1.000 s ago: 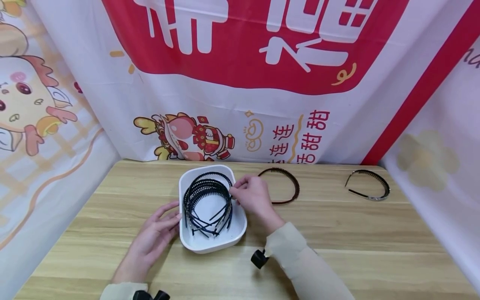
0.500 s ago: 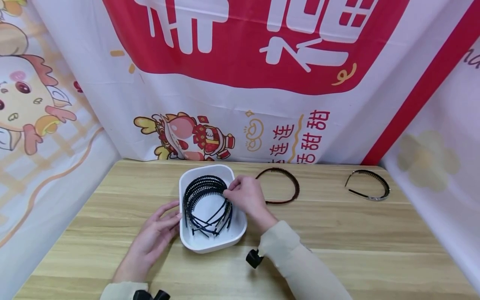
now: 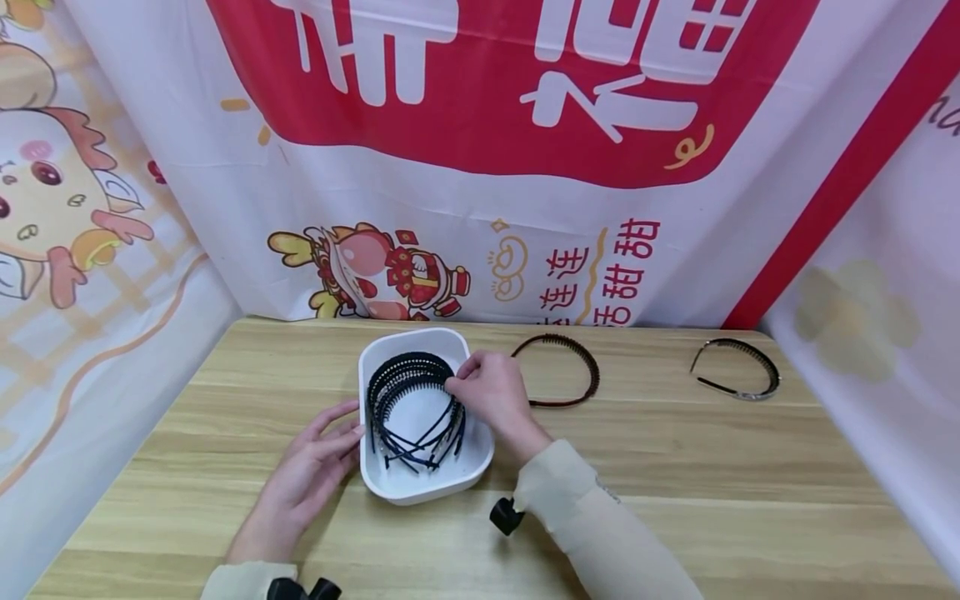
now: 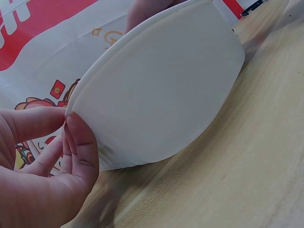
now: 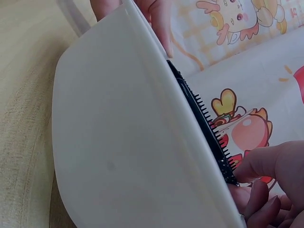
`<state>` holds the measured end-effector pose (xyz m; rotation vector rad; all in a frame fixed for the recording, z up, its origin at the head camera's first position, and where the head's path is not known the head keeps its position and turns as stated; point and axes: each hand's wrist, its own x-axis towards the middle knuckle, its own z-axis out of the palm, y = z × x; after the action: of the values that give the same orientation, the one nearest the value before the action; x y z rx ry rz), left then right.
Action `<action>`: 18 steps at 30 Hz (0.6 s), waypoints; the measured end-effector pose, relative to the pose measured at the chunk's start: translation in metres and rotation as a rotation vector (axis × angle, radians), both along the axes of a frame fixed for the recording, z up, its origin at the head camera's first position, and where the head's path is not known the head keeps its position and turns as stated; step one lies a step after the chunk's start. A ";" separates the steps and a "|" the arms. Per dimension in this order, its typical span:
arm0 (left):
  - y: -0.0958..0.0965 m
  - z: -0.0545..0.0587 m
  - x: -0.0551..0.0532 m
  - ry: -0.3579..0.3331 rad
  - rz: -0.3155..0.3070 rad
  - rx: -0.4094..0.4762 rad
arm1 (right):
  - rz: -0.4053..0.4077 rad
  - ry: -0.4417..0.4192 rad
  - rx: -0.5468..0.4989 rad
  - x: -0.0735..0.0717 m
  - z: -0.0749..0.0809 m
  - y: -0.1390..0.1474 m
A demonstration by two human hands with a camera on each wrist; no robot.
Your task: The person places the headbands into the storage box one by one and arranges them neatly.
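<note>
Head view, frame centre: pinching top black headband [image 3: 415, 367] in white tub [image 3: 420, 492] with right hand [image 3: 491, 392], left hand [image 3: 307, 475] flat-fingered against rim; lifting clear of tangle likely next.

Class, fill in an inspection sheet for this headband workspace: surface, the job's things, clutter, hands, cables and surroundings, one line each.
Surface: light wooden table, wood-grain top.
Job's things: white tub holding a stack of dark toothed headbands, some standing up against each other.
Clutter: brown headband lying flat to the right of the tub; another dark headband farther right, near the table's edge.
Hands: left hand with straight fingers touching the tub's left wall; right hand pinching the stacked headbands at the tub's right rim.
Cables: nothing seen.
Surroundings: red and white printed banner with cartoon figures behind and at both sides of the table.
</note>
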<state>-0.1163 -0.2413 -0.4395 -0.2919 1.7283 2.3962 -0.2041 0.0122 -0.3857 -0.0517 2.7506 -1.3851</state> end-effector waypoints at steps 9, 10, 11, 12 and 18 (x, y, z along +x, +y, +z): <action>0.000 0.000 0.000 -0.011 0.004 0.005 | -0.017 0.017 0.048 -0.001 -0.001 -0.004; 0.000 0.000 0.000 -0.010 0.003 0.006 | -0.018 0.019 0.052 -0.001 -0.001 -0.004; 0.000 0.000 0.000 -0.009 0.003 0.008 | -0.019 0.022 0.057 -0.001 -0.001 -0.004; 0.000 0.000 0.000 -0.009 0.004 0.009 | -0.019 0.024 0.059 -0.001 -0.002 -0.005; 0.000 0.000 0.000 -0.006 0.003 0.011 | -0.021 0.038 0.068 -0.001 -0.002 -0.005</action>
<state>-0.1164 -0.2409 -0.4397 -0.3010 1.7128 2.4036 -0.2048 0.0068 -0.3878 -0.0464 2.8349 -1.3078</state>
